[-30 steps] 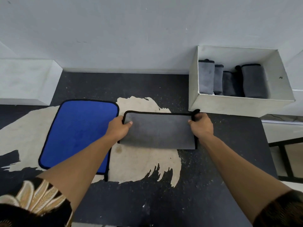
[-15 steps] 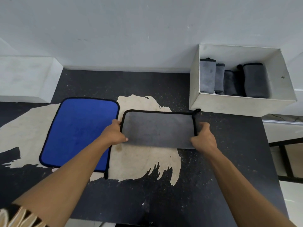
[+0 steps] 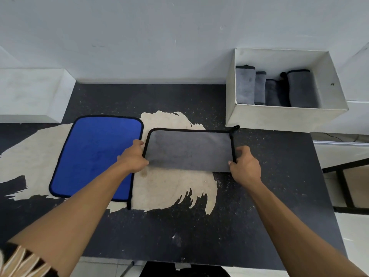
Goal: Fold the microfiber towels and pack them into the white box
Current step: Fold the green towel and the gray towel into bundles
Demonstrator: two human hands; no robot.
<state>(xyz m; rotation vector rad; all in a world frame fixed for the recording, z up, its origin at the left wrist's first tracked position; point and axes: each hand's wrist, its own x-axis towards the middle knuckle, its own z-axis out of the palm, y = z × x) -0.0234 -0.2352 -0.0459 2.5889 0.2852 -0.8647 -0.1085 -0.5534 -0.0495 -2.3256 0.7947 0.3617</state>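
Note:
A grey microfiber towel (image 3: 189,149) with black trim lies folded in half on the black table. My left hand (image 3: 132,157) pinches its near left corner. My right hand (image 3: 245,163) pinches its near right corner, fingers curled around the edge. A blue towel (image 3: 93,154) with black trim lies flat to the left, partly under my left forearm. The white box (image 3: 279,118) stands at the back right against the wall, holding several rolled grey towels (image 3: 273,88) upright.
The black table (image 3: 199,226) has a large worn beige patch under the towels. A white block (image 3: 32,94) sits at the back left. The table's right edge drops off beside a dark frame (image 3: 343,188).
Both hands have slid from the towel's far corners down along its side edges to the near corners. The grey towel has stayed folded in place.

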